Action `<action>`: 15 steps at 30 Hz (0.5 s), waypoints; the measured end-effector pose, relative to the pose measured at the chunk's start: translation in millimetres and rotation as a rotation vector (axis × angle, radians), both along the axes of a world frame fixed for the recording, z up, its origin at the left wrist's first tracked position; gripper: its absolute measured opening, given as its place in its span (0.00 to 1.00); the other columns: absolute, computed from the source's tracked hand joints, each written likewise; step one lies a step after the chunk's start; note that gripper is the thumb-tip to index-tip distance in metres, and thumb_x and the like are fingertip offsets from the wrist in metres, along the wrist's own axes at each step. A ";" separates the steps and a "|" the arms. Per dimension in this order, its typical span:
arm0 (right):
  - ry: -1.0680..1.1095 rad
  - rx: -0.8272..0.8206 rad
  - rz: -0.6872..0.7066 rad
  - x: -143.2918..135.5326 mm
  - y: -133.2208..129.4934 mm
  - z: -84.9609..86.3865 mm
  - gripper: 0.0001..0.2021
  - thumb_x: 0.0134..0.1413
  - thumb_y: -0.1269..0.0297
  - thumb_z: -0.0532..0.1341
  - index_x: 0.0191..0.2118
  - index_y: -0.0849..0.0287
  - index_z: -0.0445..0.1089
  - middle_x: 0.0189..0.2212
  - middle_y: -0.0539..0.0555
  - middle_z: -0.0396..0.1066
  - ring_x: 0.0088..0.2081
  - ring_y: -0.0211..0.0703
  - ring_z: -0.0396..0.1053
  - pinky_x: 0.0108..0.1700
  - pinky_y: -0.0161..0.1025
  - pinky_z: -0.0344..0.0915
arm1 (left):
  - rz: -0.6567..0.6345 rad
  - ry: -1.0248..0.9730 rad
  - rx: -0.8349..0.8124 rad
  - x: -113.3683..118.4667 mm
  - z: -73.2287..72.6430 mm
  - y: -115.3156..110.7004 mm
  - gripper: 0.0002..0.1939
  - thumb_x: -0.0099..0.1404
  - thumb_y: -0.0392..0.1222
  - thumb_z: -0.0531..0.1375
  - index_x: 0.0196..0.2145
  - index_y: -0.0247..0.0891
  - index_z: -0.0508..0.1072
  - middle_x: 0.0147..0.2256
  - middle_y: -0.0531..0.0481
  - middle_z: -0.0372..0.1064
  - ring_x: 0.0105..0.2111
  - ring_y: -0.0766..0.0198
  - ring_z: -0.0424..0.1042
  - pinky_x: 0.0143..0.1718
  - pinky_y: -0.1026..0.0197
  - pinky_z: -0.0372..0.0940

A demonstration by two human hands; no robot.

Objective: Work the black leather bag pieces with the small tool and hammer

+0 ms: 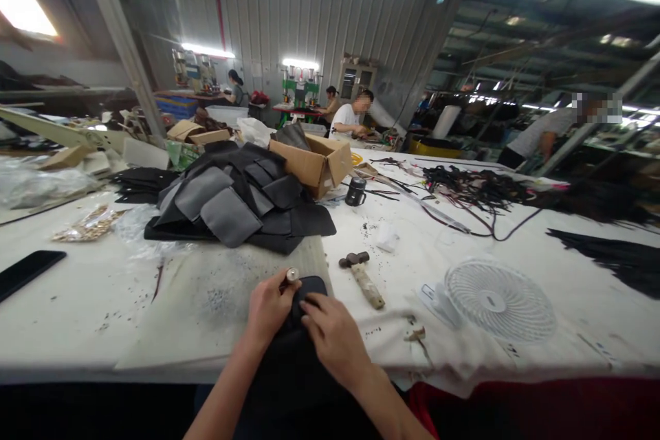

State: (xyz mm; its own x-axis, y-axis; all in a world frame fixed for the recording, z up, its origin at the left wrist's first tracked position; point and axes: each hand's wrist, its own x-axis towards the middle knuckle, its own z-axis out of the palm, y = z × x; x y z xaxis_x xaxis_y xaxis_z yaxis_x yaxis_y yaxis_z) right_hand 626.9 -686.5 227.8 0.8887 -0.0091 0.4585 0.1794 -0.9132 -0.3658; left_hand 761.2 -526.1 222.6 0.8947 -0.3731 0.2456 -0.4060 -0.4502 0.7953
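Note:
My left hand is closed around a small metal-topped punch tool, held upright over a black leather piece near the table's front edge. My right hand rests on the same black piece, its fingertips pressed on it close to the tool. What lies under the fingers is hidden. A hammer with a worn, light handle lies just to the right of my hands. Behind them, a large heap of black leather pieces sits on the white table.
A cardboard box stands behind the heap, with a dark mug beside it. A white fan lies at the right, a phone at the left. Black straps lie farther back. Several people are in the background.

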 end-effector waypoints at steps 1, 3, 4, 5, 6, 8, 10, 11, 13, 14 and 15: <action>0.009 0.043 0.032 -2.0 8.6 -6.6 0.18 0.75 0.67 0.60 0.64 0.52 0.77 0.63 0.59 0.75 0.62 0.55 0.72 0.65 0.54 0.74 | -0.011 0.012 -0.019 1.9 0.4 -0.4 0.08 0.71 0.47 0.64 0.36 0.45 0.80 0.31 0.50 0.81 0.33 0.54 0.79 0.37 0.59 0.62; 0.009 0.091 0.008 -3.9 17.8 -18.3 0.18 0.75 0.68 0.61 0.64 0.54 0.77 0.63 0.60 0.75 0.63 0.56 0.72 0.65 0.54 0.74 | -0.038 0.044 -0.055 8.4 2.2 -1.2 0.10 0.70 0.50 0.65 0.33 0.44 0.80 0.30 0.50 0.80 0.33 0.55 0.78 0.36 0.59 0.64; 0.010 0.100 -0.007 -4.1 19.0 -22.5 0.18 0.74 0.68 0.62 0.64 0.54 0.77 0.63 0.60 0.74 0.63 0.56 0.72 0.66 0.55 0.74 | -0.051 0.077 -0.074 13.1 4.0 -1.2 0.12 0.68 0.51 0.66 0.32 0.43 0.80 0.29 0.50 0.79 0.33 0.55 0.78 0.36 0.59 0.66; 0.014 0.106 -0.016 -4.0 18.9 -25.2 0.17 0.74 0.68 0.63 0.63 0.54 0.78 0.63 0.60 0.74 0.63 0.56 0.72 0.66 0.55 0.74 | -0.057 0.125 -0.105 18.5 6.7 -0.7 0.13 0.67 0.54 0.67 0.31 0.42 0.80 0.29 0.50 0.79 0.33 0.54 0.78 0.35 0.59 0.67; 0.016 0.110 -0.021 -3.8 18.1 -26.5 0.17 0.73 0.69 0.63 0.63 0.55 0.78 0.63 0.60 0.74 0.63 0.56 0.72 0.66 0.54 0.74 | -0.047 0.188 -0.157 24.7 10.7 0.8 0.15 0.65 0.56 0.68 0.31 0.41 0.80 0.29 0.49 0.80 0.34 0.53 0.79 0.35 0.59 0.70; 0.036 0.122 -0.028 -4.0 16.3 -25.8 0.17 0.72 0.69 0.65 0.63 0.55 0.78 0.63 0.60 0.75 0.63 0.57 0.72 0.66 0.54 0.74 | 0.041 0.326 -0.353 38.3 23.5 8.7 0.20 0.61 0.61 0.70 0.34 0.40 0.80 0.33 0.46 0.82 0.37 0.51 0.82 0.38 0.56 0.75; 0.076 0.144 -0.028 -5.2 15.7 -22.2 0.18 0.72 0.69 0.65 0.63 0.54 0.78 0.63 0.60 0.74 0.63 0.57 0.71 0.67 0.53 0.73 | 0.196 0.397 -0.607 52.3 42.8 25.5 0.24 0.58 0.62 0.72 0.38 0.38 0.80 0.39 0.43 0.84 0.41 0.50 0.84 0.42 0.52 0.80; 0.095 0.158 -0.027 -5.6 15.5 -19.7 0.18 0.72 0.68 0.65 0.63 0.54 0.78 0.64 0.60 0.74 0.64 0.57 0.71 0.68 0.53 0.72 | 0.276 0.384 -0.707 58.8 53.9 37.7 0.26 0.56 0.62 0.73 0.40 0.37 0.80 0.41 0.42 0.84 0.43 0.51 0.84 0.44 0.51 0.81; 0.131 0.189 -0.020 -4.4 13.4 -13.0 0.18 0.72 0.67 0.66 0.63 0.51 0.79 0.64 0.59 0.74 0.64 0.57 0.70 0.68 0.53 0.69 | 0.362 0.303 -0.749 69.0 74.7 68.3 0.26 0.54 0.59 0.76 0.41 0.37 0.82 0.42 0.44 0.84 0.45 0.52 0.84 0.48 0.51 0.81; 0.153 0.206 -0.011 -1.8 11.0 -8.6 0.17 0.72 0.66 0.67 0.62 0.49 0.80 0.63 0.58 0.74 0.63 0.56 0.71 0.67 0.52 0.69 | 0.406 0.249 -0.741 72.1 82.2 85.8 0.27 0.54 0.58 0.77 0.43 0.37 0.82 0.43 0.44 0.84 0.45 0.53 0.84 0.49 0.51 0.81; 0.179 0.225 0.001 2.5 7.5 -3.6 0.14 0.72 0.64 0.68 0.59 0.47 0.82 0.61 0.56 0.75 0.62 0.55 0.72 0.66 0.50 0.69 | 0.458 0.193 -0.722 73.7 86.7 104.0 0.27 0.54 0.58 0.77 0.44 0.37 0.83 0.43 0.45 0.84 0.46 0.53 0.84 0.51 0.51 0.82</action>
State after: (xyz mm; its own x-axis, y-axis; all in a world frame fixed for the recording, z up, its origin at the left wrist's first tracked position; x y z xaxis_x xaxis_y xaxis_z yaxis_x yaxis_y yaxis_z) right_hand 629.4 -679.0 224.2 0.9553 -0.0922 0.2808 0.0942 -0.8057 -0.5848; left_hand 834.9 -422.1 309.2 0.9687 0.2216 0.1118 -0.1374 0.1035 0.9851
